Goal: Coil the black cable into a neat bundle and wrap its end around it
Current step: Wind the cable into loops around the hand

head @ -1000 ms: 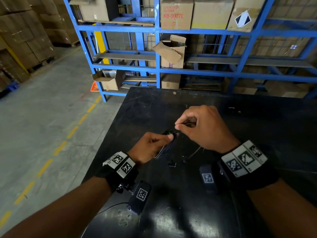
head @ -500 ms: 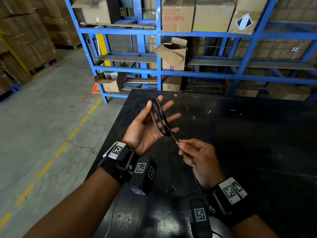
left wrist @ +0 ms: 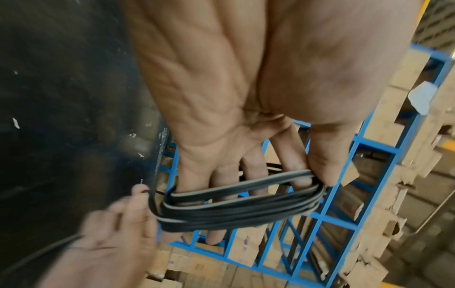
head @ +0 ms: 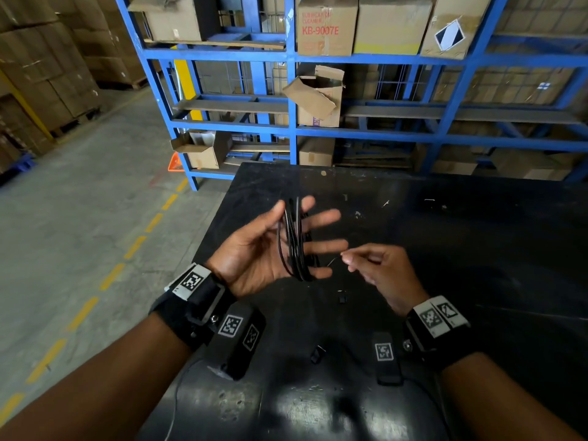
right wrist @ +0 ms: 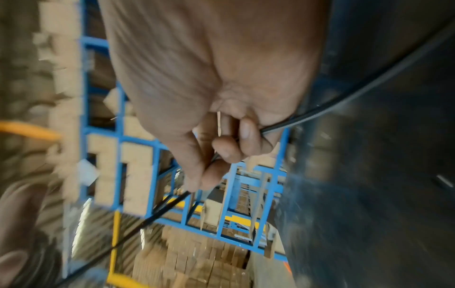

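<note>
My left hand (head: 270, 249) is spread open, palm up over the tabletop (head: 445, 233), with the cable (head: 294, 240) looped in several turns around its fingers. Half a second ago my right hand (head: 378, 272) was lower, drawing the strand down below the coil; now it has come up beside my left fingertips, thumb and finger pinching the strand close to the coil. So another turn is going on. I judge the coiling is nearly done but loose cable remains, so the end-wrap comes later.
</note>
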`<action>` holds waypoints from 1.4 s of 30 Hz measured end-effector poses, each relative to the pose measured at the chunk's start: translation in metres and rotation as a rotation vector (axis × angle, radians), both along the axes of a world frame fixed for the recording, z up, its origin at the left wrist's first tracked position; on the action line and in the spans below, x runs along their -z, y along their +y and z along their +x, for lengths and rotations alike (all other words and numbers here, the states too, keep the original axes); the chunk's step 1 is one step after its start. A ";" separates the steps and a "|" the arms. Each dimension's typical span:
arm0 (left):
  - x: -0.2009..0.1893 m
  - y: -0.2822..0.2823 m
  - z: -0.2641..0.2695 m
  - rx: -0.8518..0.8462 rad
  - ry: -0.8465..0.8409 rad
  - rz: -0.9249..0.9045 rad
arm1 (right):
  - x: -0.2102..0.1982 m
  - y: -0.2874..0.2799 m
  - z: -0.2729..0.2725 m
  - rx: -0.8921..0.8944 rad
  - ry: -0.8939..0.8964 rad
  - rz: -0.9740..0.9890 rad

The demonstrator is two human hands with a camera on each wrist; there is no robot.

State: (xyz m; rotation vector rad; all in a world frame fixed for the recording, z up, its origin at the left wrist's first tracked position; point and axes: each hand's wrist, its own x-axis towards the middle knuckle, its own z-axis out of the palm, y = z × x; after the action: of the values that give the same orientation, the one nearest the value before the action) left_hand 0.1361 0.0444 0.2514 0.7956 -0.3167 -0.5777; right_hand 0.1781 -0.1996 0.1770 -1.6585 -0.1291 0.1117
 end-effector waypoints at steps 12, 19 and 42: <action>0.025 -0.014 -0.009 -0.194 -0.047 0.669 | -0.108 0.028 0.021 -0.252 -0.686 -0.601; 0.028 -0.006 0.014 -0.467 0.017 0.507 | -0.098 0.037 -0.004 -0.050 -0.697 -0.404; -0.017 0.001 0.008 -0.062 -0.070 -0.100 | 0.000 0.002 0.003 -0.032 0.020 0.018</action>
State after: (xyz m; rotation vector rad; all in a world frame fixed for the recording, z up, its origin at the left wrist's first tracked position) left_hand 0.1440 0.0456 0.2688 0.7272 -0.3810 -0.4732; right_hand 0.1810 -0.1980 0.1770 -1.6373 -0.1411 0.1503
